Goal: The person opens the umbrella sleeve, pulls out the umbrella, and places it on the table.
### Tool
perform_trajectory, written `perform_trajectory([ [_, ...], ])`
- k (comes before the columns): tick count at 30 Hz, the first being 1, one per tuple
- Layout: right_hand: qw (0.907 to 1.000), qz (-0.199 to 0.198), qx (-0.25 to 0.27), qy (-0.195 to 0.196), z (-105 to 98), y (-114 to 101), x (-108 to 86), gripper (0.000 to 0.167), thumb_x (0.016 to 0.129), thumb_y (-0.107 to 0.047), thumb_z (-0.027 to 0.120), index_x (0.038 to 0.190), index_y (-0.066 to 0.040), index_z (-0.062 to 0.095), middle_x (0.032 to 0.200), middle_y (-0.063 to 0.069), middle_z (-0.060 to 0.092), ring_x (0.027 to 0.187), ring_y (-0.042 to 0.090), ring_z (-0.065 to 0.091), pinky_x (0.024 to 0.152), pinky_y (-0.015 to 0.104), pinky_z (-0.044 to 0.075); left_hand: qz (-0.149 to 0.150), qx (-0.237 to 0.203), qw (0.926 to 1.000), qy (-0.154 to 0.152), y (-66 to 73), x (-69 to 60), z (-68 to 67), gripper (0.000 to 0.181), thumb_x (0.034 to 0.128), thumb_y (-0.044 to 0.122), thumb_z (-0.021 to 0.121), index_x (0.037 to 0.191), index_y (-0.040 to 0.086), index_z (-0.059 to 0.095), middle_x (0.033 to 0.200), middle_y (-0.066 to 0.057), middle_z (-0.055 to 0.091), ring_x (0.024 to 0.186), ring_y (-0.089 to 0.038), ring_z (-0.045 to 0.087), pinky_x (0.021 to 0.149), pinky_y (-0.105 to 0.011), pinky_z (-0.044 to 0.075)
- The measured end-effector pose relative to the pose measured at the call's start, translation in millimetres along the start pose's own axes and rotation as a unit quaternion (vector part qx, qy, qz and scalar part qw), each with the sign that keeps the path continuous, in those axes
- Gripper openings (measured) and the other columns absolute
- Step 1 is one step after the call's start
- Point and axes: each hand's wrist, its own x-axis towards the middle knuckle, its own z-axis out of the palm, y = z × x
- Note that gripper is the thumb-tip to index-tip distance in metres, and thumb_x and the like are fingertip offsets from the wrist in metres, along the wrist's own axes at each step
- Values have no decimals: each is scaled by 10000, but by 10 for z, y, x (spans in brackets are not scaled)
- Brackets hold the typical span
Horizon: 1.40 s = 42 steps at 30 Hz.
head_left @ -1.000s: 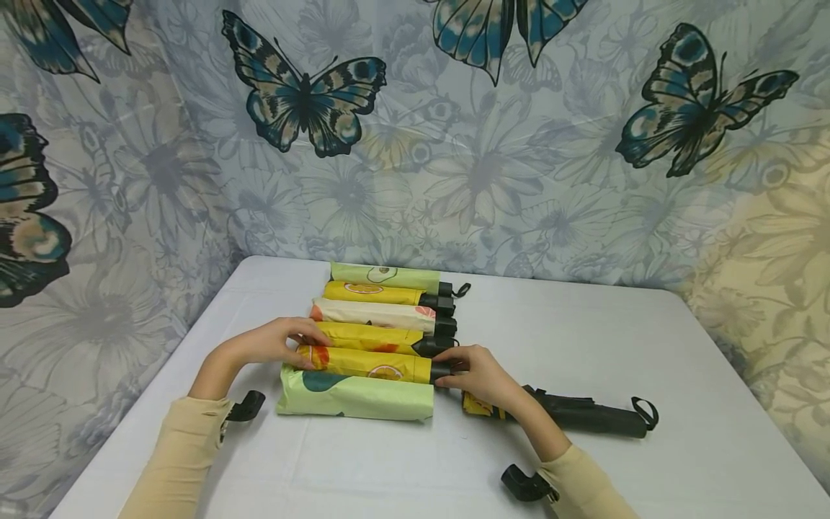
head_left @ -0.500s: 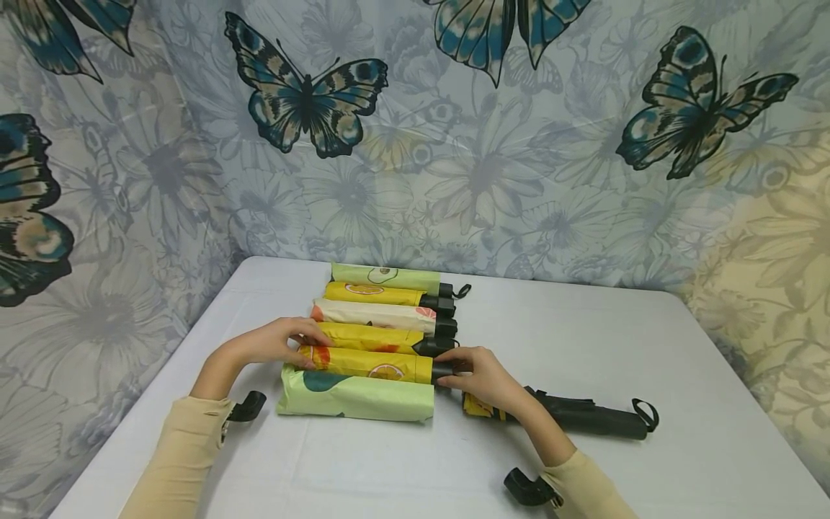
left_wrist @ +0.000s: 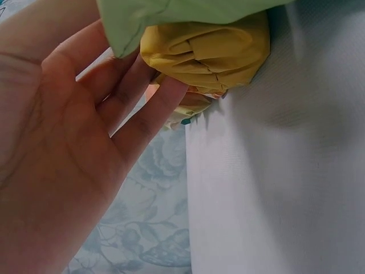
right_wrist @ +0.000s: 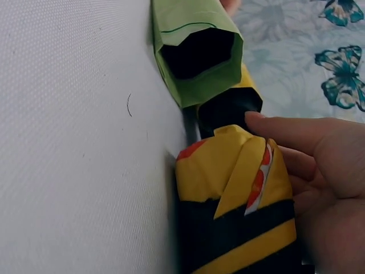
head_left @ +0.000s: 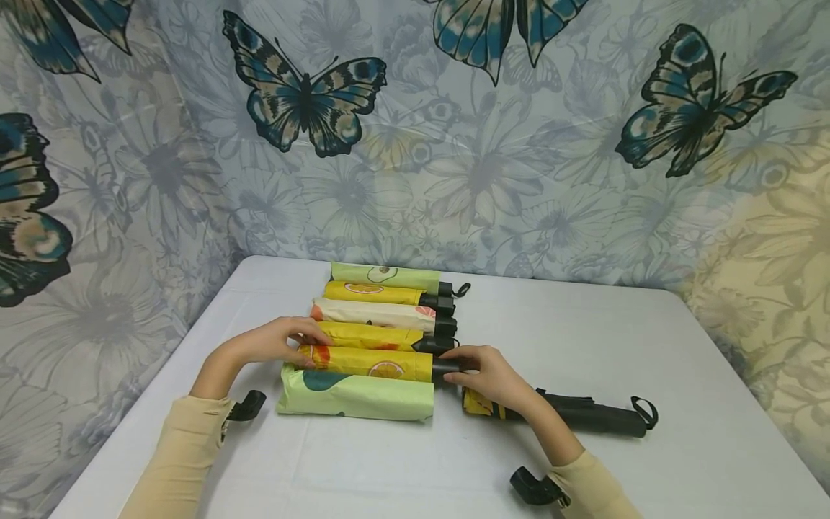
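Note:
Several folded umbrellas lie side by side in a column. My left hand (head_left: 279, 342) holds the left end of the yellow umbrella with orange slices (head_left: 363, 363), second from the front; in the left wrist view the fingers of that hand (left_wrist: 80, 125) touch a bunched yellow end (left_wrist: 205, 54). The thumb and fingers of my right hand (head_left: 489, 375) pinch the same umbrella's black handle (head_left: 444, 366). In the right wrist view the thumb of my right hand (right_wrist: 328, 165) rests on the black handle end (right_wrist: 231, 108), beside the light green umbrella's open end (right_wrist: 199, 57).
A light green umbrella (head_left: 357, 396) lies in front. Behind are a yellow one (head_left: 369, 336), a cream one (head_left: 376, 313), another yellow one (head_left: 376, 293) and a green avocado one (head_left: 402, 277). A black-and-yellow umbrella (head_left: 590, 414) lies at the right, partly behind my right forearm. White cloth covers the table (head_left: 389, 468).
My right hand has shifted slightly right, and more of the black handle shows between it and the yellow cover. My left hand has stayed in place.

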Motion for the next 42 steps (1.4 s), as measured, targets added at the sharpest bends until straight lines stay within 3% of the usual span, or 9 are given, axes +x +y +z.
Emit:
perform_trajectory([
  [16,9997,164,62,146,-145,97,-116,333,907,-233,701,1208,-92,679,1219,127,678,1116,287,665,934,378,565,153,-104,9998,3,-23,11,1,411,827,255,779,1220,184,680,1227,-52,644,981,-116,582,867,-271,517],
  [29,9985,305,389,221,-347,139,-284,370,916,-235,691,1243,-66,653,1271,171,640,1123,293,659,861,298,586,180,-166,9997,7,-25,9,-3,382,834,203,772,1203,158,684,1210,-66,654,976,-80,607,879,-263,534],
  [36,9987,332,115,381,-422,162,-341,375,915,-258,691,1242,-78,656,1271,159,648,1136,307,653,874,338,583,186,-276,9994,7,-43,12,7,367,842,202,766,1198,167,684,1191,-59,666,987,-83,626,873,-249,540],
  [42,9983,357,30,464,-448,199,-362,374,907,-263,700,1231,-79,665,1252,155,659,1072,267,677,789,240,572,374,-159,9992,41,-46,22,4,325,860,172,748,1180,161,696,1177,-65,679,988,-92,631,866,-249,551],
])
